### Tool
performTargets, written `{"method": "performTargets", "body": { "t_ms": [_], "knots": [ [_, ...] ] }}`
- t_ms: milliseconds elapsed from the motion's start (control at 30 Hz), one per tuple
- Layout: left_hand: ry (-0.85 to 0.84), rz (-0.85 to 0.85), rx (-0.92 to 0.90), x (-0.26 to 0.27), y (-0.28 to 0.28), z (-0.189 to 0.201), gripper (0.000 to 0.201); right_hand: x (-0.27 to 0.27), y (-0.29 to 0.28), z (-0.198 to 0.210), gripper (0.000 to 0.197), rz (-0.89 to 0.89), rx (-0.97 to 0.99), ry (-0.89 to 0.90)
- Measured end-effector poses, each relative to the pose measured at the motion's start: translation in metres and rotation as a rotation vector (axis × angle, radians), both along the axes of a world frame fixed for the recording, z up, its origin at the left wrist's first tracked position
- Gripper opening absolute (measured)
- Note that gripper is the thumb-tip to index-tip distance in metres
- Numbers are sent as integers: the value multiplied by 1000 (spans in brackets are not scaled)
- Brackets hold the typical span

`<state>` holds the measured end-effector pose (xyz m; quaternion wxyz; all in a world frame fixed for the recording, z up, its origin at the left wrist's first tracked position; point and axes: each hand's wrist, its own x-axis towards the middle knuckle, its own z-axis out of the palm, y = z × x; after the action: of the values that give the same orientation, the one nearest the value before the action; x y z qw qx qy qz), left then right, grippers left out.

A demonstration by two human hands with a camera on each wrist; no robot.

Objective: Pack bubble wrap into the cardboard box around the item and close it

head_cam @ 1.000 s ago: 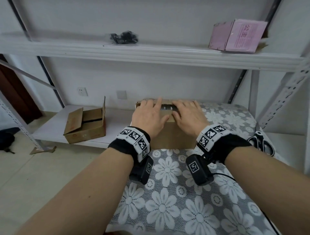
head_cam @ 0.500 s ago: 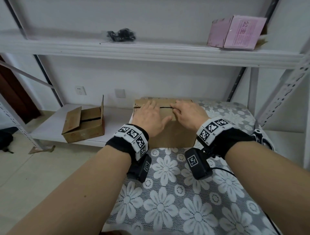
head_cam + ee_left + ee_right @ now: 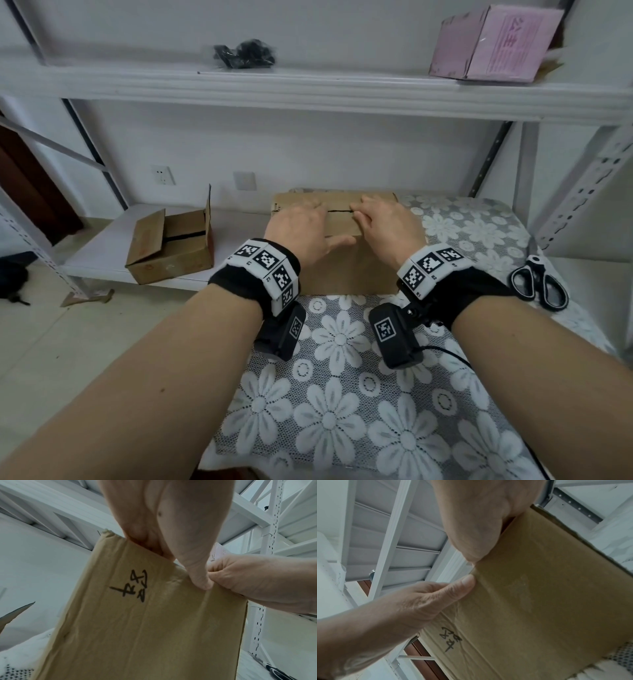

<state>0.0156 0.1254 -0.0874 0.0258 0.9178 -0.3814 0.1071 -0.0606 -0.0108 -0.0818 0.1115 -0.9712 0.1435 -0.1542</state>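
The brown cardboard box (image 3: pixel 346 270) stands on the floral cloth, its top flaps down and meeting at a thin dark seam. My left hand (image 3: pixel 301 222) lies on the left part of the top, fingers flat and thumb along the front edge. My right hand (image 3: pixel 380 222) rests on the right part with fingers curled at the seam. In the left wrist view, the left thumb (image 3: pixel 200 580) presses the box face (image 3: pixel 145 628) beside the right hand (image 3: pixel 248 577). In the right wrist view, the right hand (image 3: pixel 476 513) holds the box's top edge (image 3: pixel 539 588). The bubble wrap and the item are hidden.
An open smaller carton (image 3: pixel 171 246) sits on the low white shelf to the left. Scissors (image 3: pixel 539 284) lie on the cloth (image 3: pixel 342 394) at the right. On the upper shelf (image 3: pixel 308 92) are a pink box (image 3: pixel 493 41) and a black bagged item (image 3: pixel 245 54).
Both hands lay flat with spread fingers over a gap in the top. The flaps have come together to a thin seam, and the right fingers have curled back.
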Motion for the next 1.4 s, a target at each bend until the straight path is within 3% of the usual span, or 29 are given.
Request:
{"method": "performTargets", "body": {
  "t_ms": [300,567,833,1033,1133,1267,1400],
  "knots": [
    [14,-47,-23,1,1,-5,68,3,1,0,32,-31,-20,-28],
    [-87,-68,74,4,-1,-2,69,4,1,-3,32,-69,-66,-51],
    [-57,-46,111,1,-1,5,71,6,3,-3,33,-113,-105,-69],
    [-4,-17,-13,-8,1,0,67,5,0,-9,33,-61,-48,-68],
    [7,7,38,-16,1,-4,71,-2,-2,-3,37,18,-46,28],
    [68,48,34,-20,-2,11,82,-22,-6,8,53,8,-76,107],
    [148,16,-188,-36,-6,34,80,-47,-15,17,55,-53,10,15]
  ]
}}
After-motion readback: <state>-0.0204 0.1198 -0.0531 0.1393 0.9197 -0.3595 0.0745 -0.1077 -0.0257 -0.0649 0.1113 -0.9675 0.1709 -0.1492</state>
